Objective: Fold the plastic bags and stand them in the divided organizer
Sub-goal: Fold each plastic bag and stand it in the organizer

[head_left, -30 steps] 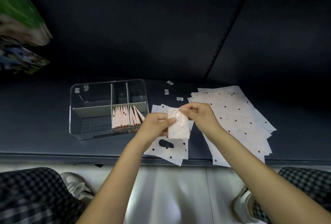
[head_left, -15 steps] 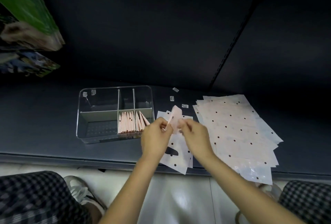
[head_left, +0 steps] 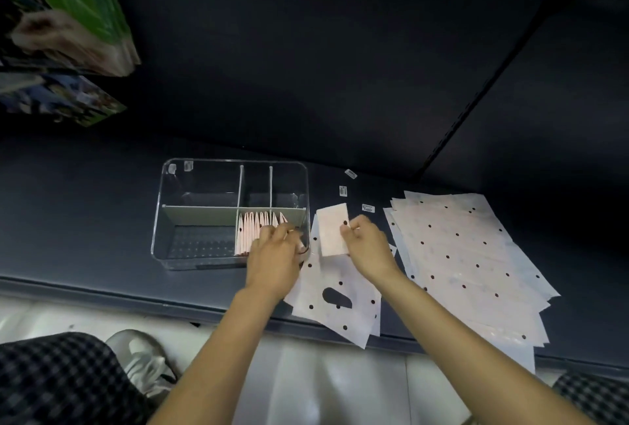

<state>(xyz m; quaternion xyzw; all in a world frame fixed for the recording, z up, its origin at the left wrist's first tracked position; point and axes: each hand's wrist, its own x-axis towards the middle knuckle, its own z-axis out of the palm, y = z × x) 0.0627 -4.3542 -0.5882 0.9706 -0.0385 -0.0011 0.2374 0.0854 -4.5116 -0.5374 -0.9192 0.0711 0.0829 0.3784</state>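
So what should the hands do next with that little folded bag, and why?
Probably slip the folded bag, pinched by the right hand, into the organizer beside the standing bags; the left hand already rests on that row, seemingly making room.

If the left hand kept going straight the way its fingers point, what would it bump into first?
Most likely the row of folded bags standing in the clear organizer: the left hand already reaches into that near right compartment, fingers at them. Depth is hard to judge.
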